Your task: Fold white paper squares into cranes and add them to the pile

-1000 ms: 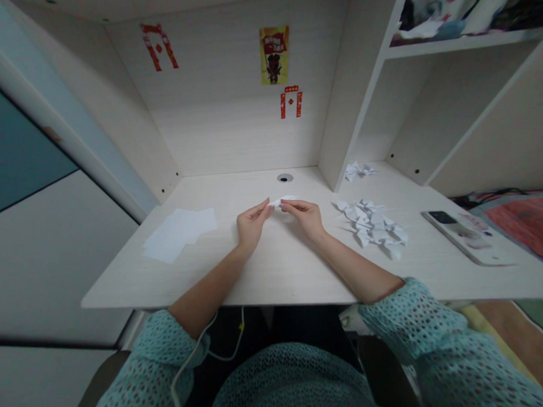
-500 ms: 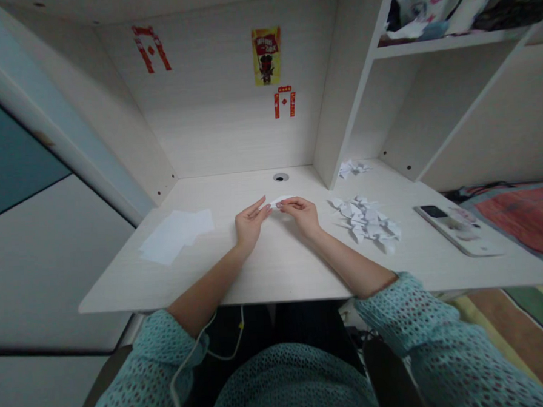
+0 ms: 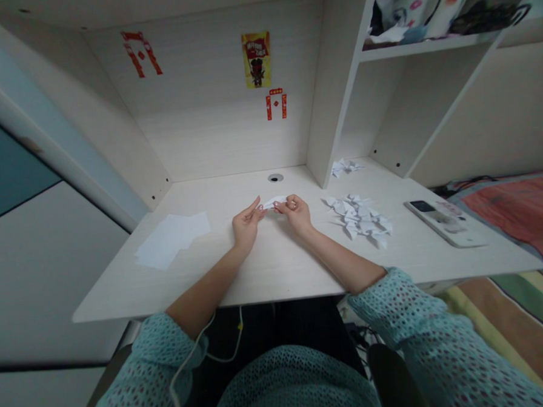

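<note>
A small folded piece of white paper (image 3: pixel 270 203) is held just above the middle of the desk, between my two hands. My left hand (image 3: pixel 246 223) pinches its left end with thumb and fingers. On the other side, my right hand (image 3: pixel 297 214) grips the right part, its fingers curled inward. The fingers partly cover the paper, so its exact shape is hard to make out. To the left lie flat sheets of white paper (image 3: pixel 171 239), overlapping. A pile of small folded white paper pieces (image 3: pixel 358 216) lies to the right of my right hand.
More folded paper pieces (image 3: pixel 345 167) sit by the divider's foot. A phone-shaped white object (image 3: pixel 445 223) with a dark panel lies on the desk's right side. A cable hole (image 3: pixel 275 178) is at the back. A white cable (image 3: pixel 174 385) hangs near my left arm.
My right-hand fingers have curled in more around the paper, and more of the white piece shows between my hands. The whole view has shifted slightly.
</note>
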The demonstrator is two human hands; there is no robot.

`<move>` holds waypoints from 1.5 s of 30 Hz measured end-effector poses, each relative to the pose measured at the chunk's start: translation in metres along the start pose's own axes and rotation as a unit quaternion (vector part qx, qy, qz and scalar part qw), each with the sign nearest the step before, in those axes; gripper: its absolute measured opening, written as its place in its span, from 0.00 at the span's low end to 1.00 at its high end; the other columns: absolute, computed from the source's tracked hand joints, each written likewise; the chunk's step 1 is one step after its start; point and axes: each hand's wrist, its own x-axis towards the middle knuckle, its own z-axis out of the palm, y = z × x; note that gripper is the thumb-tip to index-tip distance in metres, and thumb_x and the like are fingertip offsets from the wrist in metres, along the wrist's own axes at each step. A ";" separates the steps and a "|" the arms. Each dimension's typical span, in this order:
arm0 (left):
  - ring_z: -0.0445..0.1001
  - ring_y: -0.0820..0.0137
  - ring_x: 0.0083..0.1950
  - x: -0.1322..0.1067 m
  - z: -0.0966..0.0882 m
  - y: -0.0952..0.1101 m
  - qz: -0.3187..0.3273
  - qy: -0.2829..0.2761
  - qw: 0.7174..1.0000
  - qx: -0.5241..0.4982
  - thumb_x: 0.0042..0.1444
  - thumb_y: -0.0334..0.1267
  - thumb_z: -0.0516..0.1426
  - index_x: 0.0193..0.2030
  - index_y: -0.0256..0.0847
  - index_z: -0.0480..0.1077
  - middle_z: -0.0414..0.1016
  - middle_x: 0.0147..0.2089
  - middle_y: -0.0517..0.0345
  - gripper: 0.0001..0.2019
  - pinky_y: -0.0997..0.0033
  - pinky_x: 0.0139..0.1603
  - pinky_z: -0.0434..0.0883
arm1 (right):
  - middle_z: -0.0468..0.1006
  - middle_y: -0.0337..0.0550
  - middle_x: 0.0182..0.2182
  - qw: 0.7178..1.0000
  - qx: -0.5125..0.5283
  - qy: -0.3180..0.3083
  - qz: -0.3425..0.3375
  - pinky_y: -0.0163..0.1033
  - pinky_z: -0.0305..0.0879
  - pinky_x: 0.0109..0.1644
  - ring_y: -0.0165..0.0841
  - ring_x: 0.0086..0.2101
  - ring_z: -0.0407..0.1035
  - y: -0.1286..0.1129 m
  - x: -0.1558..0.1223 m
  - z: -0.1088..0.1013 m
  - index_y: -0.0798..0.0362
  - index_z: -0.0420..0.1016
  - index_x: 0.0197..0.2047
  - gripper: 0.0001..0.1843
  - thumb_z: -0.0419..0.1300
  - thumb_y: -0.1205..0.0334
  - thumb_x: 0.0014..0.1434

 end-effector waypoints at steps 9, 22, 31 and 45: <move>0.77 0.66 0.42 0.003 -0.003 0.004 -0.077 -0.082 0.992 0.060 0.48 0.51 0.60 0.52 0.38 0.70 0.76 0.47 0.47 0.27 0.69 0.42 0.71 | 0.72 0.31 0.21 0.981 -0.163 -0.011 -0.104 0.35 0.64 0.32 0.31 0.25 0.71 -0.010 0.007 -0.012 0.47 0.53 0.31 0.18 0.62 0.54 0.48; 0.75 0.67 0.34 0.000 -0.002 0.007 -0.094 -0.087 0.983 0.128 0.45 0.48 0.62 0.34 0.35 0.75 0.78 0.33 0.48 0.17 0.72 0.32 0.68 | 0.76 0.33 0.23 0.990 -0.119 -0.056 -0.047 0.37 0.66 0.36 0.31 0.26 0.71 -0.012 0.000 -0.006 0.48 0.61 0.45 0.28 0.66 0.53 0.42; 0.77 0.65 0.35 -0.007 0.003 0.000 -0.089 -0.119 0.980 0.135 0.49 0.47 0.60 0.35 0.34 0.75 0.79 0.35 0.45 0.16 0.67 0.37 0.72 | 0.76 0.43 0.22 0.981 -0.153 -0.083 0.083 0.35 0.57 0.28 0.29 0.23 0.65 0.000 0.002 -0.012 0.56 0.76 0.21 0.20 0.66 0.45 0.40; 0.77 0.66 0.41 0.000 0.000 -0.014 -0.132 -0.171 0.976 0.020 0.41 0.43 0.66 0.45 0.33 0.73 0.79 0.40 0.46 0.23 0.59 0.52 0.69 | 0.73 0.40 0.17 0.979 -0.182 -0.026 0.088 0.34 0.49 0.24 0.25 0.19 0.58 -0.002 0.011 -0.019 0.57 0.77 0.22 0.23 0.66 0.42 0.37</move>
